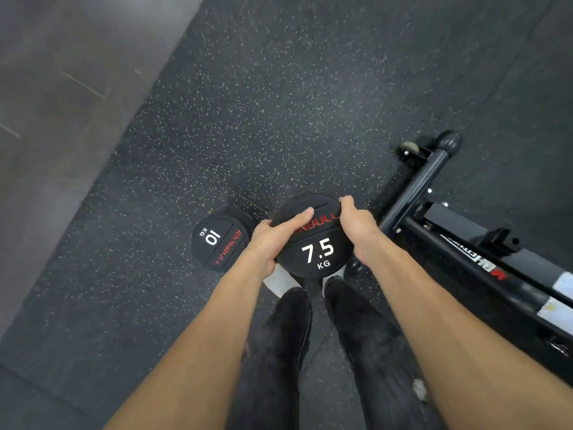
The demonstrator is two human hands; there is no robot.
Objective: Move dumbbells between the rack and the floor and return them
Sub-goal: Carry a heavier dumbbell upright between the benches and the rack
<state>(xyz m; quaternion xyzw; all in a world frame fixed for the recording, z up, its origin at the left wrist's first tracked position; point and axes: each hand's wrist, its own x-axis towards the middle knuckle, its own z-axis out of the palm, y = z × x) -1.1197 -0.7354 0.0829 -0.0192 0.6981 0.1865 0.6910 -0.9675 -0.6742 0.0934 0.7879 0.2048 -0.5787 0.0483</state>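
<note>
Black rubber floor (279, 103) with pale flecks fills most of the frame; a grey smooth strip runs down the upper left. At lower centre, the 7.5 kg dumbbell (313, 243) stands on end, its round black end face up toward the camera, white "7.5 KG" and part of a red brand word legible. Left hand (274, 235) grasps the left rim of that end, thumb laid across the face. Right hand (356, 226) grasps the right rim, fingers curled over the upper edge. Whether its lower end touches the floor: cannot tell, hidden. Just left of it, the 10 kg dumbbell (221, 242) stands on end on the floor, untouched. Dark trouser legs (288, 336) and pale shoe tips show below the hands. Black tubular metal frame (434, 193) crosses the right side of the frame.
</note>
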